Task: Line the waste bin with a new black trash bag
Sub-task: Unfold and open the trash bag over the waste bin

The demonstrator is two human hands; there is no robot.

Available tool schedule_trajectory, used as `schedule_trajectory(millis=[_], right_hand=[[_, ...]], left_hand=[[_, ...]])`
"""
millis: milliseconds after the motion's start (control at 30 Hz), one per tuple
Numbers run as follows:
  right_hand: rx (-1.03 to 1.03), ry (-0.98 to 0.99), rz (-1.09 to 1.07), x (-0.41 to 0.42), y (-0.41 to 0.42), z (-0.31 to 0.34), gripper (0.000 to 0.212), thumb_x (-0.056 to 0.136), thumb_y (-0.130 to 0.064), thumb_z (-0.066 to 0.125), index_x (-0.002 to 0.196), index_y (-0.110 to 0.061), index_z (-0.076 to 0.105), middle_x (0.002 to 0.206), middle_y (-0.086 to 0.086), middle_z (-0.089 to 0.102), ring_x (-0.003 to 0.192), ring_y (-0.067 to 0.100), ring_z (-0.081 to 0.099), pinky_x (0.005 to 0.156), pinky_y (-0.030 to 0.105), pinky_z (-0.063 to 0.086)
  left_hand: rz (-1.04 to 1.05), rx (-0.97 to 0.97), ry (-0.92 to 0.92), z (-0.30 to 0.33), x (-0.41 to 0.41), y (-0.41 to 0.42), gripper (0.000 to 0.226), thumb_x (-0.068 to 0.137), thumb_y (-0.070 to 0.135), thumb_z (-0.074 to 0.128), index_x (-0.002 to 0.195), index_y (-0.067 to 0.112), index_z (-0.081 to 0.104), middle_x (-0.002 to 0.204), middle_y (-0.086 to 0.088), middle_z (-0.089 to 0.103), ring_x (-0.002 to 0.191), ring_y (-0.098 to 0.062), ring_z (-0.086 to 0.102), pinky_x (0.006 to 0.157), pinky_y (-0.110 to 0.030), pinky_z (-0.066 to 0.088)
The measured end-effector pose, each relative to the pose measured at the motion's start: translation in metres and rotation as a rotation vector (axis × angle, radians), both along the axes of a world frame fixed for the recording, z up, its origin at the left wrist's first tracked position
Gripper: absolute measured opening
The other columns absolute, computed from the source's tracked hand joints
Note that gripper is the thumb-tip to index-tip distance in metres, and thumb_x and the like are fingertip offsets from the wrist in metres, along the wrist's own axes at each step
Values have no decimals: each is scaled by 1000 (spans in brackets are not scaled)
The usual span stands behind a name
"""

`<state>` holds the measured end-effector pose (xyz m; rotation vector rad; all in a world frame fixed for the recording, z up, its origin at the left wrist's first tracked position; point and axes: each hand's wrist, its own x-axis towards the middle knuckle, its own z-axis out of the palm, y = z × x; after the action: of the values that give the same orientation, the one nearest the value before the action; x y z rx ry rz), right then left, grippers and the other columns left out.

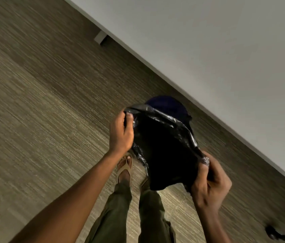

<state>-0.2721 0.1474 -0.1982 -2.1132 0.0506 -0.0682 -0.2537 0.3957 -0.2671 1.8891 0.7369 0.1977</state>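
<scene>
I hold a black trash bag (164, 148) spread wide at its mouth between both hands, above the floor. My left hand (120, 132) pinches the bag's rim at its upper left edge. The opposite rim, at the lower right, is gripped by my right hand (211, 179). Behind and below the bag, a dark blue waste bin (166, 104) stands on the carpet; only its rounded top shows, the rest is hidden by the bag.
A white desk top (225, 50) runs diagonally across the upper right, with a grey desk leg (100, 37) beneath its edge. Brown striped carpet (41, 102) covers the floor. My legs and sandalled feet (125, 169) stand below the bag. A dark chair base (278, 234) sits at lower right.
</scene>
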Motion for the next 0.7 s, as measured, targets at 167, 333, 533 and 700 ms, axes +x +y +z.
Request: schedule_trajectory(millis=[167,333,533,700], right_hand=[[-95,174,-6,-9,-13,-93,35,101,-26,51,124,-11,73,100,-3,77,87,-13,69,64,9,55],[-166,346,69,-19,-25,-155,30,104,-32,57,128,-24,73,95,-17,73,83,12,74,66,50,63],[-93,510,243,18,-27,-186,32,85,-35,74,117,-35,72,103,-17,68,87,8,68,71,29,57],[207,618,22,111,-25,-217,10,82,-19,74,79,-27,80,67,-3,72,59,13,63,53,21,47]], left_hand=[[-9,49,172,-95,-18,-14,29,107,25,44,78,23,49,63,10,45,55,-4,42,53,-26,35],[21,116,249,-157,-32,-13,28,107,18,47,80,21,47,65,14,44,58,1,45,53,-16,28],[-43,297,406,-199,-34,4,29,103,28,46,92,8,65,89,-10,62,74,-19,50,69,-32,32],[43,154,608,-227,23,20,45,104,37,47,101,4,77,100,-21,75,95,-38,70,72,-35,42]])
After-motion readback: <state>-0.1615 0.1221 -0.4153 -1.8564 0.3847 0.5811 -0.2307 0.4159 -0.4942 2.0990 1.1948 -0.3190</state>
